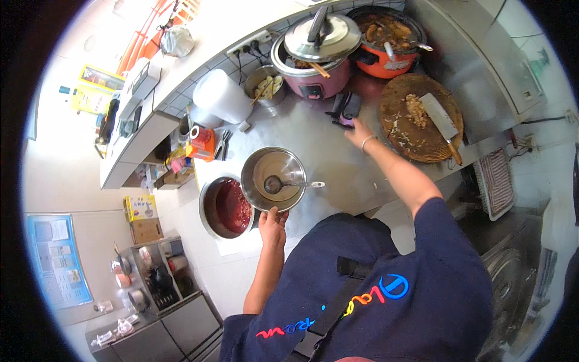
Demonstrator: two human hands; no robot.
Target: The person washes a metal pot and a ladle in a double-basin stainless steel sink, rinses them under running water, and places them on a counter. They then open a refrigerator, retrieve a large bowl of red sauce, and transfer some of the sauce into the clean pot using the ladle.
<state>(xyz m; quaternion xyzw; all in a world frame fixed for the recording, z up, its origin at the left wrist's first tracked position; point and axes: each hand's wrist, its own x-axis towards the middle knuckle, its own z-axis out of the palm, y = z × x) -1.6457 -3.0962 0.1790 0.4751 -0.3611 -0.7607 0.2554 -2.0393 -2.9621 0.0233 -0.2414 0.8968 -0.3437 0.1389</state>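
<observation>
My left hand (pixel 272 230) grips the near rim of a stainless steel bowl (pixel 296 169), thumb on the edge. Pale cloudy liquid and a metal ladle (pixel 272 184) are in this bowl, the ladle's handle lying over the right rim. Just left, partly overlapped by the bowl, is a steel pot (pixel 209 217) of dark red liquid with pieces of food in it. My right hand (pixel 360 132) reaches across the steel worktop (pixel 325 156) to a dark grey and purple object (pixel 347 108). Its fingertips are at the purple part; whether they grip it is hidden.
A purple rice cooker (pixel 316 83) has its lid tilted on top; an orange cooker (pixel 384 63) holds stewed food. On a round wooden chopping board (pixel 402 145) lie chopped food (pixel 416 111) and a cleaver (pixel 438 116). Plastic containers (pixel 221 95) and a small pot (pixel 271 102) stand along the back.
</observation>
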